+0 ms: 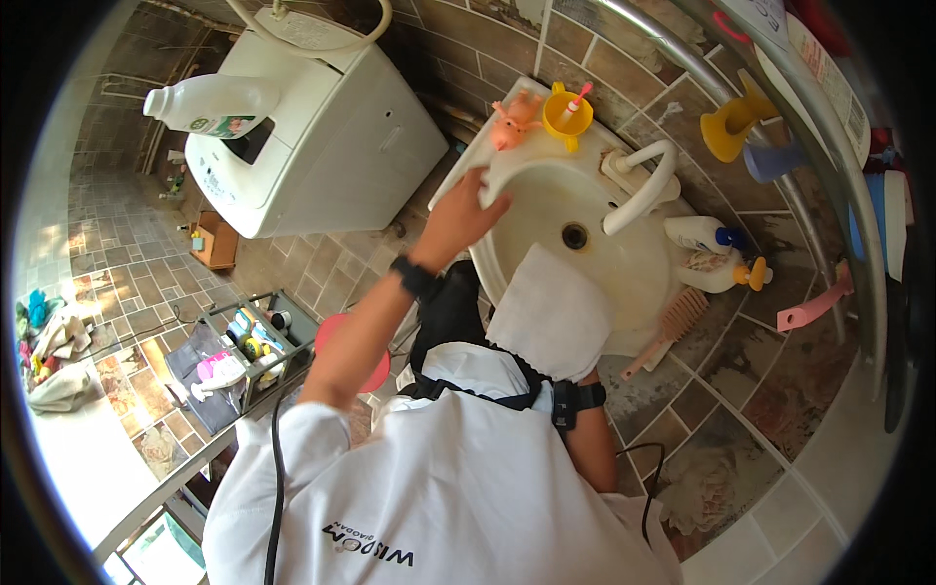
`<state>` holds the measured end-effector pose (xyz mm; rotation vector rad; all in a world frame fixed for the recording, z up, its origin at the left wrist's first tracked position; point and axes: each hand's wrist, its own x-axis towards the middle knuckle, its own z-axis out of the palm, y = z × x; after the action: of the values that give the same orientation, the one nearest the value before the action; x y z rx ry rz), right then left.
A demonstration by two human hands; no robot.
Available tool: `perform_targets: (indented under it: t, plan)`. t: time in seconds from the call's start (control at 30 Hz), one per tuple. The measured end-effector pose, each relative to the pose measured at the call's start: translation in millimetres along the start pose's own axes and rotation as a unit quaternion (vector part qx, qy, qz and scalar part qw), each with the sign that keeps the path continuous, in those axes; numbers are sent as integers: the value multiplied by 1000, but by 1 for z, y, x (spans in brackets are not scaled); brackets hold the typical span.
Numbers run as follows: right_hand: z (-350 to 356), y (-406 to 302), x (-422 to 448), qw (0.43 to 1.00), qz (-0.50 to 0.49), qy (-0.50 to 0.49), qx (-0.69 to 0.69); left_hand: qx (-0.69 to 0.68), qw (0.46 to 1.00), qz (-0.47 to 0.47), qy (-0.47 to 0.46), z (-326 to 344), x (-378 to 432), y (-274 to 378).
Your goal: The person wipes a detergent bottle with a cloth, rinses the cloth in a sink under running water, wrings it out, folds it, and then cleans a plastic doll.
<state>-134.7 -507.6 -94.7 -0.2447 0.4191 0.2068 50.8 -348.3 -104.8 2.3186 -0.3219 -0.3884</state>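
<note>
My left hand [468, 219] reaches over the near left rim of a white ceramic washbasin [629, 285], its fingers apart and holding nothing. A folded white cloth [552, 314] is in my right hand [591, 378], over the basin's near edge; the cloth hides nearly all of that hand, so its fingers do not show. Beyond my left hand, a pink rubber toy figure [512, 135] lies on the basin's corner. Beside it stands a yellow two-handled cup [561, 135] with a pink and white brush-like item [574, 106] inside. A white faucet [643, 190] arches over the bowl.
Right of the basin are a lotion bottle [695, 232], a pump bottle [709, 272] and a pink hairbrush [684, 314]. A metal rail [793, 197] crosses the right side. To the left stand a white washing machine [344, 146] bearing a large jug [227, 102], and a cart [292, 351] of toiletries.
</note>
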Motion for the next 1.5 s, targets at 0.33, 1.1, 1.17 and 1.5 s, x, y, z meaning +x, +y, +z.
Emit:
perform_targets:
  t: [0.33, 1.1, 1.17, 1.5]
  plan:
    - [-15, -1, -89, 995, -43, 93, -8, 307, 947, 6, 95, 87, 152, -34]
    - [35, 16, -23, 984, 22, -28, -173, -762, 627, -29, -159, -54, -148, 29]
    - [45, 15, -19, 980, 17, -30, -194, -736, 656, -45, -160, -54, -155, 32]
    - [115, 39, 23, 960, -89, -1, -266, -523, 831, -173, -73, -67, -160, 77]
